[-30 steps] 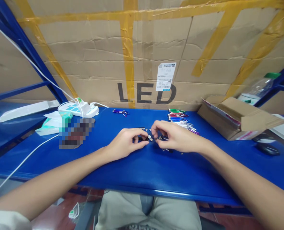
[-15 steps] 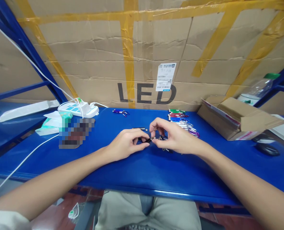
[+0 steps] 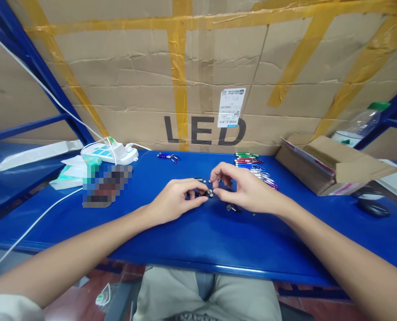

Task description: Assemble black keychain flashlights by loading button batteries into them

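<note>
My left hand (image 3: 180,200) pinches a small black tube (image 3: 203,193), likely a mini flashlight body, with a round silvery end facing my right hand. Most of the tube is hidden by the fingers. My right hand (image 3: 240,187) is curled just to the right, thumb and fingertips close together and a small gap from the tube's end. Whatever it pinches, if anything, is too small to make out. Small shiny discs (image 3: 209,181) lie or hang by its fingertips. Below the right hand, black and silver parts (image 3: 232,208) lie on the blue table (image 3: 192,236).
Behind my right hand lie several coloured mini flashlights with carabiners (image 3: 248,161); a blue one (image 3: 168,156) lies further left. An open cardboard box (image 3: 322,167) and a black mouse (image 3: 372,208) are at right. A power strip (image 3: 118,154) and tissue pack (image 3: 71,174) are at left.
My right hand has drawn slightly away from the black tube, and the tube's silvery end now shows. My left hand keeps its grip almost in place.
</note>
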A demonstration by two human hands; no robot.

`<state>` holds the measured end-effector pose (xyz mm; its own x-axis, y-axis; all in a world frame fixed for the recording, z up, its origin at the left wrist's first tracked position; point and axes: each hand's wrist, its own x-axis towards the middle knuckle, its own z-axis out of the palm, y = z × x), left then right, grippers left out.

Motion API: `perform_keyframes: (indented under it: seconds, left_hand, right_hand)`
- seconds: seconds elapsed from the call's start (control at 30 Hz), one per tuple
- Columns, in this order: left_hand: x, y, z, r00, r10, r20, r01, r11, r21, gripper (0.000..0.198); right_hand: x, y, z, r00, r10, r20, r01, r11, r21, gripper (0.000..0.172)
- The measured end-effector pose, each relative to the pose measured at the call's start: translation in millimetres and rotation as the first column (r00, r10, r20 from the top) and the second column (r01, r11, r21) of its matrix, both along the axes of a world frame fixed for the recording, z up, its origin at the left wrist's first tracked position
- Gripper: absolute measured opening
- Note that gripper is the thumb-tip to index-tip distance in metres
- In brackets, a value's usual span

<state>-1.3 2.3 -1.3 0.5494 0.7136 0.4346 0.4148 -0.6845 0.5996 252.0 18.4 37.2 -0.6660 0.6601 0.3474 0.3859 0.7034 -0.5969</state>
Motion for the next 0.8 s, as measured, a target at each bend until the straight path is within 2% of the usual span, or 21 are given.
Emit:
perform_keyframes:
  seconds: [0.2,0.33,0.47,0.8]
  left_hand:
    - [1,-1,0.4,0.999,0.04,0.03,-0.038,0.997,-0.066,0.022]
    - [1,-1,1.2,0.998,0.042,0.055,-0.033,0.988,-0.149,0.036]
    - [0,-1,1.1,0.995,0.006,0.097,0.012,0.984,-0.18,0.036]
    - [0,0,-0.3,0.994,0.054,0.1,-0.034,0.981,-0.19,0.026]
  right_hand:
    - [4,9,-7.8,0.984,-0.151,0.096,0.132,0.976,0.174,0.014]
    - [7,16,-13.5,0.955,-0.223,0.198,0.159,0.942,0.294,0.01]
    - [10,18,-13.8,0.928,-0.262,0.266,0.183,0.94,0.289,0.01]
    - [13,20,-7.7,0.906,-0.279,0.318,0.204,0.947,0.247,0.01]
